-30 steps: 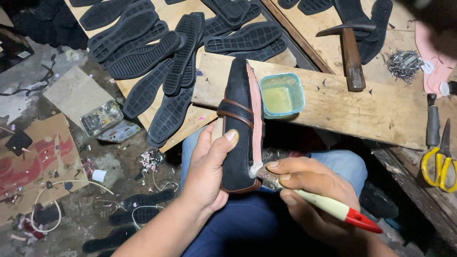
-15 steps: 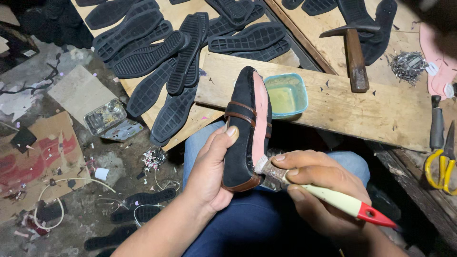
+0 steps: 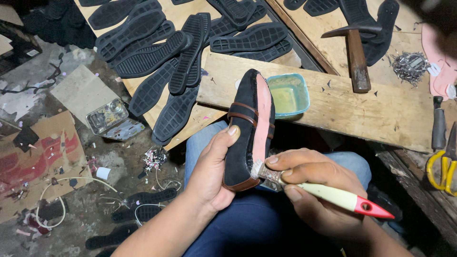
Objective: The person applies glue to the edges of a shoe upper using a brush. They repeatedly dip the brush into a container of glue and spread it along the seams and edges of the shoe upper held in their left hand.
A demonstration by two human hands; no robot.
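My left hand [image 3: 212,173] grips a black suede shoe [image 3: 242,128] by its heel end, holding it on its side over my lap. The shoe has a brown strap and a pink bottom [image 3: 262,121] facing right. In my right hand [image 3: 307,178] is a brush [image 3: 333,195] with a cream handle and red tip, its bristles pressed against the pink bottom near the heel. A small teal tub of yellowish glue [image 3: 287,94] stands on the wooden board [image 3: 362,112] just beyond the shoe's toe.
Several black rubber soles [image 3: 176,52] lie piled on the plywood at the back. A hammer [image 3: 356,57] rests on the board, a heap of small nails [image 3: 410,64] to its right. Yellow-handled scissors [image 3: 442,166] lie at the right edge. Scraps, cardboard and soles litter the floor at left.
The brush has slid down along the pink bottom toward the heel end. My left hand keeps its hold on the shoe, which has tilted slightly.
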